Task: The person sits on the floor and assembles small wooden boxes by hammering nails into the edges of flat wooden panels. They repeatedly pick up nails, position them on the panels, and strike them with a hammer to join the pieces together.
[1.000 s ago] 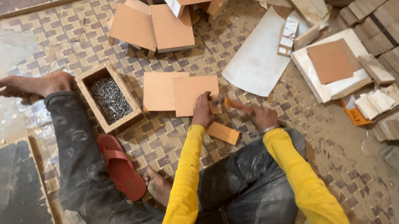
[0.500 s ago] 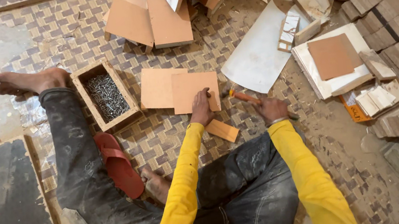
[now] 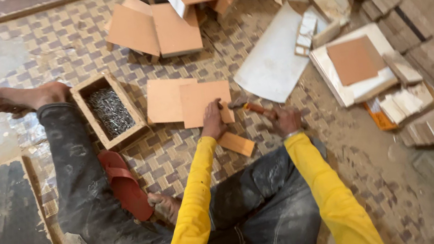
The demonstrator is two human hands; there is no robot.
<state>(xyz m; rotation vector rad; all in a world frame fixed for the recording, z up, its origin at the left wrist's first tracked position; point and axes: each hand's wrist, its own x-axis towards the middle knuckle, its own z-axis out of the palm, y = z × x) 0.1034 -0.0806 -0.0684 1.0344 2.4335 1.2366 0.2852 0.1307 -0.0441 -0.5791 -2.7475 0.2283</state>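
Observation:
I sit on a woven mat with yellow sleeves and dusty jeans. My left hand (image 3: 213,119) presses its fingers on the near edge of a tan square board (image 3: 201,102) that overlaps a second board (image 3: 163,101). My right hand (image 3: 285,121) grips the wooden handle of a hammer (image 3: 251,107), whose head is low beside the board's right corner. A small tan strip (image 3: 237,143) lies just below my left hand.
A wooden box of nails (image 3: 110,113) stands left of the boards. A red sandal (image 3: 125,184) lies by my leg. More tan boards (image 3: 162,27) are heaped at the back, a white sheet (image 3: 275,58) and stacked wood pieces (image 3: 422,11) to the right.
The hammer head has come down toward the board's right corner. My left hand has stayed on the board. The view has shifted slightly.

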